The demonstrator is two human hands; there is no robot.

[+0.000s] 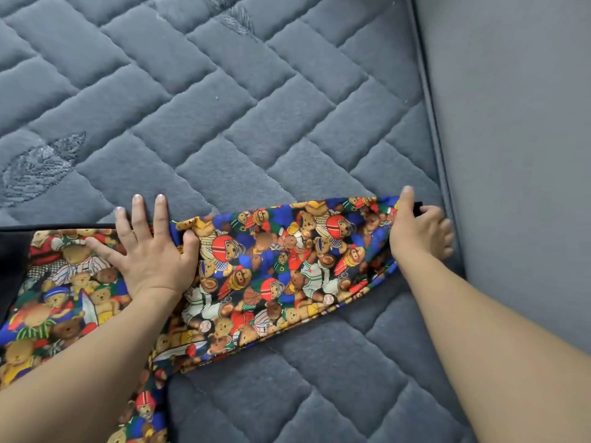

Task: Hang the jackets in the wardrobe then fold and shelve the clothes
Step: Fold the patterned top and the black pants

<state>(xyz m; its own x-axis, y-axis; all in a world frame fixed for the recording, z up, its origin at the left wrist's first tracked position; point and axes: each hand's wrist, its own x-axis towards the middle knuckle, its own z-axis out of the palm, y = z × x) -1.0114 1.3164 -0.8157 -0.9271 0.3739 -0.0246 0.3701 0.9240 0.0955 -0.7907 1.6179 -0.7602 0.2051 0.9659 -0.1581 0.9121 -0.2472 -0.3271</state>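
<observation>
A grey-blue quilted mattress (243, 100) filled nearly the whole frame, its stitching running in a slanted brick pattern, with two embroidered leaf motifs, one at the left edge (41, 169) and one at the top centre. Along the right side ran a plain grey padded wall panel (518, 129), meeting the mattress at a piped seam.

One garment lay on the mattress across the lower left and middle of the frame: a multicoloured teddy-bear-print jacket with black trim (275, 266), one sleeve stretched out toward the right. Two bare arms reached in from the bottom.

The left hand (150, 247) lay flat on the jacket at the base of the sleeve, fingers spread and straight, pressing the cloth down. The right hand (419, 231) gripped the sleeve's far end at the right, thumb up on top and fingers curled round the black cuff.
</observation>
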